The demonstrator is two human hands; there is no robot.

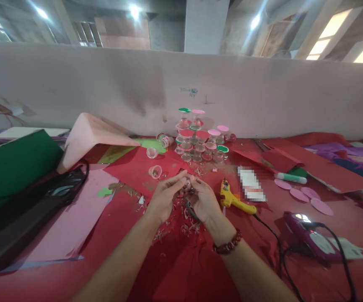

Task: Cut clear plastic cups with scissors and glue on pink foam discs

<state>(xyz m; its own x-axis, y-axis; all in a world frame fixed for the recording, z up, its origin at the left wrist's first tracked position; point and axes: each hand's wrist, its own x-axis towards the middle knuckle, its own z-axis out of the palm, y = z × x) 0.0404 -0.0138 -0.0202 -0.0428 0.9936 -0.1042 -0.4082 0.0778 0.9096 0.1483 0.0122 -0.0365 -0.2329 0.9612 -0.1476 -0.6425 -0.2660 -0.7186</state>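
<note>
My left hand and my right hand meet over the red paper table cover, fingers pinched together around a small clear plastic cup held between them. A beaded bracelet is on my right wrist. Paper scraps lie scattered under my hands. Two loose clear cups lie just beyond my left hand. Farther back stands a stack of small clear cups with pink, red and green lids.
A yellow glue gun lies right of my hands, its cord running to a purple device. Pink paper discs and a marker lie further right. A black bag, green sheet and pink paper sit left.
</note>
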